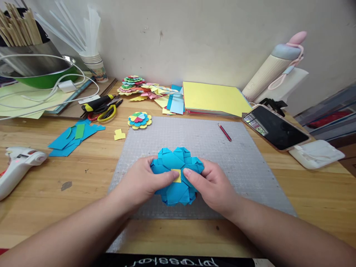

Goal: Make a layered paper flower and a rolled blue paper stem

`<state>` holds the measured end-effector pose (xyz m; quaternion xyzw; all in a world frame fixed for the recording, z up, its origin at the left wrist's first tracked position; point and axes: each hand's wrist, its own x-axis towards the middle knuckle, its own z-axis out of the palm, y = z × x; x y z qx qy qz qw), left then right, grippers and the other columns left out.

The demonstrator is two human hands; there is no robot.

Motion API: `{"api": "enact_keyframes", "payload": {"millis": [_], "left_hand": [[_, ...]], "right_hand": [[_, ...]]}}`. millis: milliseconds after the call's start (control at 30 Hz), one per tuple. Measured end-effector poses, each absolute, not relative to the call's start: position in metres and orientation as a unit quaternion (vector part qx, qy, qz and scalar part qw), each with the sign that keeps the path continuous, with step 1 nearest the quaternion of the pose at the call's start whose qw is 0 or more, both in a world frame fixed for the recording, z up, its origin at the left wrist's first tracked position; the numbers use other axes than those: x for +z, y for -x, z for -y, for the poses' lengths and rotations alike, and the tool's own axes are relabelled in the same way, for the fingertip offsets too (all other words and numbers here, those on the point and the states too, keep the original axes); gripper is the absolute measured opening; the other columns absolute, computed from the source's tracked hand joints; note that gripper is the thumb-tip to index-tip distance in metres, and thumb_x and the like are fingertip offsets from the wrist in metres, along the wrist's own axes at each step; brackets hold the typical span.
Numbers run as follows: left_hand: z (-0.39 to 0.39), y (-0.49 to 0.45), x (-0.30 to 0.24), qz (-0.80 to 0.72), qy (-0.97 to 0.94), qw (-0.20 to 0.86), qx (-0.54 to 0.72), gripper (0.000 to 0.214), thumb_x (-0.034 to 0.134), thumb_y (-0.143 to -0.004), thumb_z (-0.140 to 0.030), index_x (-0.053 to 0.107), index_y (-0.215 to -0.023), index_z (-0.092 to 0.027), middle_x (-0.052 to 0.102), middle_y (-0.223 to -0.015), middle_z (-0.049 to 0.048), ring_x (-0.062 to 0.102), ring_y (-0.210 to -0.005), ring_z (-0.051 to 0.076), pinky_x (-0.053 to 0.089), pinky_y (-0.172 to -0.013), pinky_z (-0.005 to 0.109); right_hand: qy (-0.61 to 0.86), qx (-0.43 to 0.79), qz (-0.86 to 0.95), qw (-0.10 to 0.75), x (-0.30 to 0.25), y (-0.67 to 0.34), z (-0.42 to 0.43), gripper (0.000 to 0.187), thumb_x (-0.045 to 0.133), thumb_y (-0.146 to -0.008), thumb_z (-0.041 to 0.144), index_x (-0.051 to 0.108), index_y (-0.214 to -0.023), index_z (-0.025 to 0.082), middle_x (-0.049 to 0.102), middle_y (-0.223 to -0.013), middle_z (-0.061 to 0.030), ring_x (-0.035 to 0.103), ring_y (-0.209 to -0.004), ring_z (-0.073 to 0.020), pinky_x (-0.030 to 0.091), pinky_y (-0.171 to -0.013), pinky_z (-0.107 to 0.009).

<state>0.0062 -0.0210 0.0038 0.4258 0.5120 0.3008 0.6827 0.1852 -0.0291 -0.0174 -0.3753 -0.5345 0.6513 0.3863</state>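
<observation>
Between my two hands is a blue folded paper flower (174, 194), held above the grey cutting mat (200, 133). A small yellow paper square (177, 178) lies at the flower's middle. My left hand (141, 178) grips the left edge, its thumb pressing on the yellow square. From the right side my right hand (215, 185) grips the flower, with its thumb tip beside the square. The other fingers of both hands are mostly hidden behind the paper.
A red pencil (224, 132) and a layered paper flower (139, 120) lie on the mat. Left are blue paper scraps (66, 142), scissors (107, 113) and a glue gun (20, 163). Yellow paper (213, 97) is stacked behind; a phone (275, 127) leans at right.
</observation>
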Motion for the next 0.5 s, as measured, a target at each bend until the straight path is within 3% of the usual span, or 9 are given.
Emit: {"api": "enact_keyframes", "payload": {"millis": [500], "left_hand": [[0.0198, -0.0055, 0.0053, -0.523, -0.408, 0.685, 0.301, 0.029, 0.081, -0.063, -0.035, 0.067, -0.079, -0.016, 0.067, -0.07, -0.0006, 0.058, -0.059, 0.012, 0.049, -0.056, 0.024]], "right_hand": [[0.39, 0.649, 0.538, 0.37, -0.0179, -0.1854, 0.0298, 0.027, 0.056, -0.088, 0.04, 0.058, -0.072, 0.018, 0.061, -0.059, 0.0003, 0.057, -0.05, -0.0115, 0.05, -0.046, -0.023]]}}
